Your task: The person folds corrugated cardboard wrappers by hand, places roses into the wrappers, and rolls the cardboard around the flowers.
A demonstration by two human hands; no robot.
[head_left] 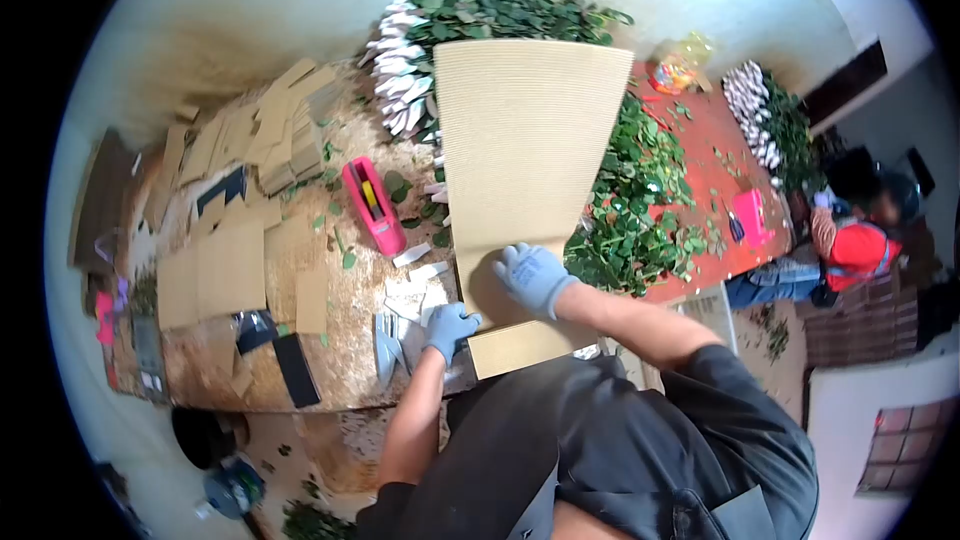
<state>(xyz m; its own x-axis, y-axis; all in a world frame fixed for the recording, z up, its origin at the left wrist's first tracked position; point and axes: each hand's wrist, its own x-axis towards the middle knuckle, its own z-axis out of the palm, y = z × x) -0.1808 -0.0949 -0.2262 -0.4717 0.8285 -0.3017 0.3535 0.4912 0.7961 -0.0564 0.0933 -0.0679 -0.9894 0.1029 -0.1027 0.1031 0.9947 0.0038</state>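
A long sheet of corrugated cardboard (535, 140) stretches away from my body across the table, its near end folded up into a flap (525, 345). My right hand (533, 278), in a blue-grey glove, lies on the sheet just beyond the flap with its fingers apart. Gloved as well, my left hand (450, 328) has its fingers curled at the left edge of the fold, closed on the cardboard. A pair of grey scissors or similar tool (387, 345) lies left of my left hand. White paper slips (428, 271) lie nearby.
A pink tape dispenser (374, 206) stands left of the sheet. Cut cardboard pieces (232, 270) cover the table's left side. Leafy stems (640, 190) lie to the right, with white-wrapped bundles (400, 70) behind. A person in red (860, 258) is at the far right.
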